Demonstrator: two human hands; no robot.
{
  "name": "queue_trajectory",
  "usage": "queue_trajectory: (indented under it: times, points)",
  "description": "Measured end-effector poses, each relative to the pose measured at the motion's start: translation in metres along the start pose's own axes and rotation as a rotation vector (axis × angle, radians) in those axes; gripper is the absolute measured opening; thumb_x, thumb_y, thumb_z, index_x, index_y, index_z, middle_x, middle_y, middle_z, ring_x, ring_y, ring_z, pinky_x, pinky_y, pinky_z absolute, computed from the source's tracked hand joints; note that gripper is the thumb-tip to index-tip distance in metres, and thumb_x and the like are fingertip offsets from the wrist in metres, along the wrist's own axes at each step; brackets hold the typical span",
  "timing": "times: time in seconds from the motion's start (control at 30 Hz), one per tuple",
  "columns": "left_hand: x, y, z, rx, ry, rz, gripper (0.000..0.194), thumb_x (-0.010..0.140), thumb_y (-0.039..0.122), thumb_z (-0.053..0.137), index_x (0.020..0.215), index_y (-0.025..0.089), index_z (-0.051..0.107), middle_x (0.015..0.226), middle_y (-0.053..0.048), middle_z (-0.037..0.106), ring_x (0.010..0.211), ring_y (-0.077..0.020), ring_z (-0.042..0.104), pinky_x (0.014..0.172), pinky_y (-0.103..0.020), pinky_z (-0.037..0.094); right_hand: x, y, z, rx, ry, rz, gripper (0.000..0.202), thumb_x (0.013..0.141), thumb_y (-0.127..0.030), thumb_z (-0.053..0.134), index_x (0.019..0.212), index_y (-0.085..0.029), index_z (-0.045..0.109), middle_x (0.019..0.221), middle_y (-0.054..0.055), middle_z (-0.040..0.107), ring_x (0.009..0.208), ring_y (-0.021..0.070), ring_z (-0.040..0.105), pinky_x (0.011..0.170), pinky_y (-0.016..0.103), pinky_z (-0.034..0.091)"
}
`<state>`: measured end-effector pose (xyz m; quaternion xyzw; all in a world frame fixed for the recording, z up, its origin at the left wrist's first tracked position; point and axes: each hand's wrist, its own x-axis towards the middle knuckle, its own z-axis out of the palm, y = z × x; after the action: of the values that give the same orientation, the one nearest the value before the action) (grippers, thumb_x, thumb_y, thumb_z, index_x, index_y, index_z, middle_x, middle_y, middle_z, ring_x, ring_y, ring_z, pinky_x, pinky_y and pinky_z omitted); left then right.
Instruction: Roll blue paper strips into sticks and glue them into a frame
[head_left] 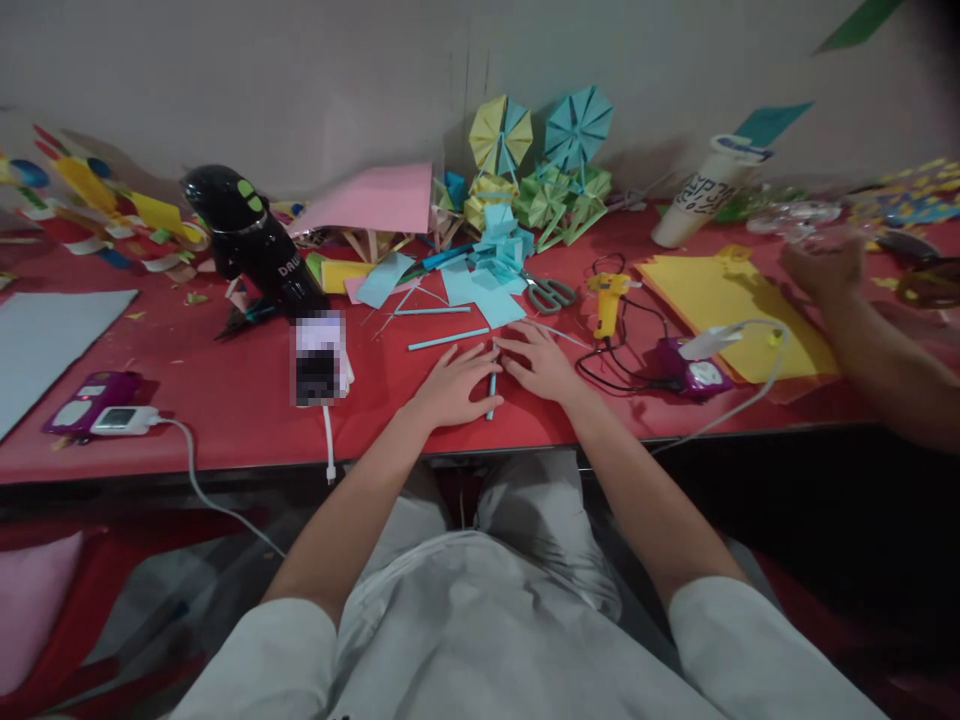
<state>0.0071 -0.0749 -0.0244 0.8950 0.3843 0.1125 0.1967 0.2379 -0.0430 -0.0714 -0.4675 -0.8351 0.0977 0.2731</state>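
Observation:
A narrow light-blue paper stick [492, 385] lies on the red table between my hands, pointing toward me. My left hand [457, 390] rests palm down over it from the left, fingers stretched and thumb spread apart. From the right, my right hand [538, 362] lies with its fingers extended, fingertips at the far end of the stick. Just beyond are another blue stick [448, 340], a third one [442, 311] and light-blue paper sheets [501, 306]. Grey-handled scissors [551, 294] lie behind my right hand.
A yellow glue gun [606, 303] with a looped black cord is right of my hands, near a purple power strip [697, 373] and yellow paper [720, 300]. A black bottle [259, 240] and a phone [319, 358] are left. Another person's hand [829, 270] reaches in at right.

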Motion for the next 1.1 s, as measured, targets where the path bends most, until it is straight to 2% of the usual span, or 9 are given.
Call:
queue_trajectory:
  times: [0.17,0.3,0.6,0.8,0.93,1.1]
  points:
    - [-0.0001,0.0012,-0.001,-0.023,-0.003,-0.005,0.053,0.093,0.05,0.055,0.14,0.026,0.054,0.162,-0.006,0.04,0.154,-0.0244,0.027,0.129,-0.05,0.01,0.0,-0.0019,-0.0011,0.013,0.005,-0.006,0.043,0.097,-0.037,0.05,0.135,-0.029,0.066,0.146,0.011,0.054,0.14,0.033,0.043,0.118,0.061,0.034]
    - [-0.0008,0.0012,-0.0007,-0.032,0.009,-0.018,0.061,0.092,0.05,0.058,0.146,0.023,0.048,0.161,-0.007,0.042,0.155,-0.0239,0.027,0.129,-0.048,0.012,-0.0002,-0.0015,0.0,-0.001,0.013,-0.009,0.043,0.097,-0.036,0.048,0.134,-0.026,0.067,0.145,0.012,0.054,0.14,0.0331,0.043,0.117,0.06,0.035]
    - [-0.0015,0.002,-0.002,-0.026,-0.003,-0.031,0.054,0.092,0.051,0.057,0.138,0.023,0.056,0.163,-0.006,0.037,0.154,-0.0258,0.027,0.129,-0.05,0.013,-0.0014,0.0001,0.0016,0.009,0.009,0.01,0.044,0.097,-0.037,0.047,0.137,-0.028,0.064,0.147,0.012,0.053,0.141,0.0339,0.042,0.116,0.063,0.036]
    - [-0.0023,0.0015,-0.0009,-0.026,0.012,-0.017,0.064,0.092,0.051,0.058,0.149,0.024,0.047,0.161,-0.007,0.041,0.154,-0.0239,0.028,0.129,-0.048,0.012,-0.002,0.0012,0.0026,-0.003,0.014,-0.004,0.044,0.096,-0.034,0.05,0.137,-0.029,0.064,0.146,0.011,0.053,0.141,0.0329,0.042,0.117,0.061,0.036]
    - [-0.0026,0.0024,-0.0023,0.002,-0.025,-0.017,0.069,0.091,0.055,0.059,0.15,0.022,0.046,0.163,-0.007,0.036,0.155,-0.0243,0.025,0.129,-0.05,0.008,-0.0023,0.0009,0.0039,-0.013,0.031,-0.008,0.043,0.097,-0.035,0.049,0.135,-0.026,0.066,0.144,0.013,0.054,0.14,0.0331,0.043,0.118,0.06,0.036]
    - [-0.0022,0.002,-0.0022,0.012,-0.024,-0.018,0.071,0.089,0.056,0.06,0.151,0.023,0.046,0.163,-0.006,0.035,0.155,-0.025,0.025,0.129,-0.05,0.008,-0.0019,-0.0003,0.0047,0.006,0.048,-0.001,0.042,0.096,-0.035,0.05,0.134,-0.027,0.066,0.145,0.012,0.054,0.142,0.0329,0.041,0.117,0.06,0.037]
